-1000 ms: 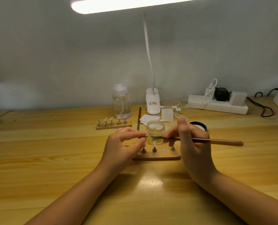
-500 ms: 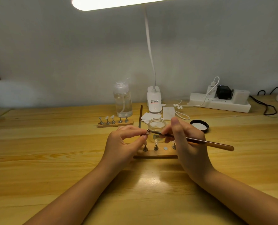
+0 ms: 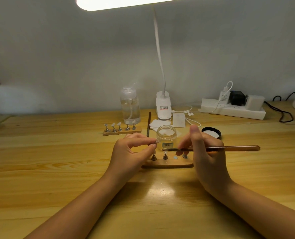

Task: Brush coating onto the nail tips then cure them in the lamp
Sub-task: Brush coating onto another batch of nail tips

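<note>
Light source: lamp bar [image 3: 126, 2] at the top edge, blown out to plain white, no detail inside it.
Overall level: bright and warm on the table [image 3: 40, 169]; the wall [image 3: 74, 57] is dimmer and grey, with a soft fall-off toward the corners.
Glare: a pale patch of reflected light on the table between the forearms.
Shadows: soft and short, under the left hand [image 3: 131, 152], the right hand [image 3: 207, 152] and both forearms.
Blur: far left and right edges are smeared; small items at the centre are soft.
Distortion: wide-angle; the table's back edge bows.
</note>
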The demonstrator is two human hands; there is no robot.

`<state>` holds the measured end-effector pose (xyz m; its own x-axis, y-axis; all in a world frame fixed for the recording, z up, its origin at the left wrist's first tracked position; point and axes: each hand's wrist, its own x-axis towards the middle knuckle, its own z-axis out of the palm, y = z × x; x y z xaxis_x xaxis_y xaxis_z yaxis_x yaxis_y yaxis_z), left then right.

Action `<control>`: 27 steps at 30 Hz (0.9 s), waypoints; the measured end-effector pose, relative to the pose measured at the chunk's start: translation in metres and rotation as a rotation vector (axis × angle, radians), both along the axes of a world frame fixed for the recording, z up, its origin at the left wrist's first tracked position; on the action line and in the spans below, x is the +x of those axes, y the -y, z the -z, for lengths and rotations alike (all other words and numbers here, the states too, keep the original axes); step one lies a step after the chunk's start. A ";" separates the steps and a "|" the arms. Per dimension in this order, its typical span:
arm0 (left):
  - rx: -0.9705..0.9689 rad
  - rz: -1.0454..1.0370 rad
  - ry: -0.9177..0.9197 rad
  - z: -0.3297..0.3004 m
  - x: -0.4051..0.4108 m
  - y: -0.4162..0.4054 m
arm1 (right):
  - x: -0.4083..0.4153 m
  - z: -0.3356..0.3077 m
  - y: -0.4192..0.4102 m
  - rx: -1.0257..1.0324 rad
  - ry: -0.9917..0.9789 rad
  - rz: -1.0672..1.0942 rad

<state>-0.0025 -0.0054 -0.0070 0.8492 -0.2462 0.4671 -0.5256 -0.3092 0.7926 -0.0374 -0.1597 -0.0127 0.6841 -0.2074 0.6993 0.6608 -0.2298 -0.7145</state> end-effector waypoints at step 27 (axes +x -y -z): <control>0.017 -0.001 0.005 0.001 -0.001 -0.001 | -0.001 -0.002 -0.002 -0.042 -0.017 0.019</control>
